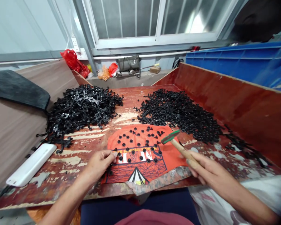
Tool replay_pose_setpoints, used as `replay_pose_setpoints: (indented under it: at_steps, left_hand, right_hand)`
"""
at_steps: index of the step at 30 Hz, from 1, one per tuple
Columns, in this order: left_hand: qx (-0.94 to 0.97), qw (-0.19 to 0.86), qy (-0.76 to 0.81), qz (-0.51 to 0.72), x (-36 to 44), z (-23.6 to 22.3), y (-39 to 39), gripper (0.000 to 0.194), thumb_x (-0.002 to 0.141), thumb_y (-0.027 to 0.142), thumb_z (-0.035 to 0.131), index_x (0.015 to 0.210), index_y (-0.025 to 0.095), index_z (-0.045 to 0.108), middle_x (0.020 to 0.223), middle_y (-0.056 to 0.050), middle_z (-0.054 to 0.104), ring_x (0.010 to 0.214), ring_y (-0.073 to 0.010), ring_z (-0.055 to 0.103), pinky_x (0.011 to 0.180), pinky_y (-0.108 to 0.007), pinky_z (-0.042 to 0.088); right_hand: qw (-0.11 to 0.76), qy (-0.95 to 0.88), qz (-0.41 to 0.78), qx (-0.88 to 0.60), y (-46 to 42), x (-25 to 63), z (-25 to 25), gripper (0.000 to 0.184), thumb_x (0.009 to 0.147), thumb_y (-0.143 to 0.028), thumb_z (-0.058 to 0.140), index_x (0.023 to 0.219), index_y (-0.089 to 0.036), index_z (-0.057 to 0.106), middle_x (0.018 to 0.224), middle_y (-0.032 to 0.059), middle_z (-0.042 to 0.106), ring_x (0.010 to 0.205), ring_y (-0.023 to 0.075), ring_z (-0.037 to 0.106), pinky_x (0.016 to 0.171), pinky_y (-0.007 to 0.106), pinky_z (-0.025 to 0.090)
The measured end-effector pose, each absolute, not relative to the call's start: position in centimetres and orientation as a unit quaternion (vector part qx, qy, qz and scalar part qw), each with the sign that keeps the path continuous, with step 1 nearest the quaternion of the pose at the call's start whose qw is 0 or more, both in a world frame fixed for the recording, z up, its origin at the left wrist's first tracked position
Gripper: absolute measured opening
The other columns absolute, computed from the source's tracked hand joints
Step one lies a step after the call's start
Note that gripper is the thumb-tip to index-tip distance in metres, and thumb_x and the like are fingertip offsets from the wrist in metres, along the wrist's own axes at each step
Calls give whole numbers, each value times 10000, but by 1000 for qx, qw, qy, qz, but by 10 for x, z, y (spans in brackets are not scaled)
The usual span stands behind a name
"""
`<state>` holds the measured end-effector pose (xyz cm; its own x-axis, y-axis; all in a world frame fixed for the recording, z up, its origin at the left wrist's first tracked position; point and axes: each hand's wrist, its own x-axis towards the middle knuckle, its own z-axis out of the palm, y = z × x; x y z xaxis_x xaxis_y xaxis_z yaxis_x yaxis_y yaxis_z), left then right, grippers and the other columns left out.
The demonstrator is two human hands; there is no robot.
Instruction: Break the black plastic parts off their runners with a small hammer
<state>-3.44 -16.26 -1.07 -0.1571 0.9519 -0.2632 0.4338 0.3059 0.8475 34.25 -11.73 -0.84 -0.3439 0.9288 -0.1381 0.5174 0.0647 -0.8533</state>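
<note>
Looking down from the head view, the only one, you get a pretty sensible bench layout. The right hand (199, 167) has its fingers wrapped around the wooden handle of a small hammer (183, 151) with a green head. It's gripped well back from the head, probably for some swing, and the head sits over the right side of the cloth, tilted up and clear of the left hand (103, 159).

That left hand is pinched narrow, thumb against forefinger, at the cloth's left side by the nearest black parts (138, 144). Can't tell if one's actually between the tips.

Those parts are spread out on the red-orange printed cloth (175, 156), mostly spaced apart, a few bunched at upper right. My guess is the bright fabric makes black bits easy to spot and stops them skating around on the scuffed table (77, 173).

Two heaps sit farther back, a left pile (84, 106) and a right pile (178, 114), flanking the cloth, I'd say so both are within reach. The raised red-brown side board (224, 87) likely keeps strays from escaping.
</note>
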Motion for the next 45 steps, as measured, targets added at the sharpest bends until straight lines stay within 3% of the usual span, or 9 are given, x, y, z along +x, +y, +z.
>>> replay_pose_setpoints:
  at_steps: [5, 9, 17, 21, 27, 32, 38, 42, 45]
  left_hand:
    - [509, 433, 688, 282, -32, -13, -162, 456, 740, 581, 546, 585, 156, 608, 505, 41, 441, 510, -105, 317, 529, -240, 226]
    - [523, 417, 693, 269, -34, -17, -163, 454, 767, 574, 532, 599, 158, 603, 497, 58, 385, 502, -100, 297, 518, -240, 208]
    - [550, 383, 691, 272, -38, -23, -161, 404, 803, 498, 513, 578, 171, 589, 528, 28, 470, 541, -123, 401, 551, -245, 269]
    - [559, 368, 697, 257, -40, -26, -159, 389, 796, 480, 522, 551, 181, 559, 504, 38, 420, 523, -121, 371, 538, -244, 257]
    - [571, 332, 711, 243, -39, -26, -160, 401, 808, 490, 501, 569, 176, 570, 511, 40, 421, 531, -125, 389, 541, -244, 263]
    - [580, 319, 711, 238, -35, -25, -163, 382, 839, 441, 458, 610, 169, 598, 540, 31, 477, 558, -137, 441, 553, -242, 283]
    - [577, 299, 707, 280, -31, -25, -167, 334, 808, 433, 527, 641, 175, 658, 573, 5, 578, 588, -165, 504, 583, -243, 337]
    - [563, 313, 703, 303, -30, -22, -168, 323, 776, 437, 563, 599, 181, 648, 549, 2, 572, 592, -174, 512, 579, -242, 338]
    - [546, 328, 702, 318, -30, -23, -169, 328, 762, 452, 585, 580, 183, 634, 534, 3, 556, 589, -176, 504, 568, -241, 329]
  right_hand:
    - [171, -685, 533, -467, -139, 317, -12, 354, 1007, -487, 357, 850, -216, 523, 710, -19, 551, 547, 114, 506, 513, 222, 393]
    - [152, -729, 482, -461, -145, 303, -1, 341, 1018, -461, 355, 887, -221, 559, 718, -23, 517, 620, 130, 485, 562, 228, 382]
    - [126, -775, 428, -448, -144, 287, 6, 420, 1014, -385, 372, 1405, -322, 509, 843, 0, 640, 743, 186, 590, 686, 278, 458]
    - [143, -781, 423, -438, -144, 281, 13, 468, 1001, -393, 389, 1462, -369, 464, 999, 26, 736, 869, 248, 681, 799, 360, 533]
    - [178, -798, 423, -391, -144, 260, 29, 445, 1039, -337, 344, 1469, -418, 420, 1451, -43, 537, 1306, 207, 521, 1090, 385, 408]
    - [154, -828, 384, -378, -143, 244, 34, 520, 1009, -216, 381, 1492, -408, 381, 1280, -10, 679, 1046, 202, 693, 881, 341, 558]
    - [229, -838, 323, -376, -147, 229, 26, 523, 1013, -242, 354, 1529, -332, 335, 1341, 34, 633, 1111, 205, 653, 961, 351, 516]
    - [149, -862, 252, -415, -150, 220, 14, 519, 976, -211, 417, 1483, -320, 431, 1060, 60, 751, 880, 233, 714, 789, 337, 560]
    - [135, -872, 227, -412, -150, 217, 14, 548, 976, -214, 414, 1509, -337, 382, 1047, 59, 752, 879, 240, 711, 756, 326, 552]
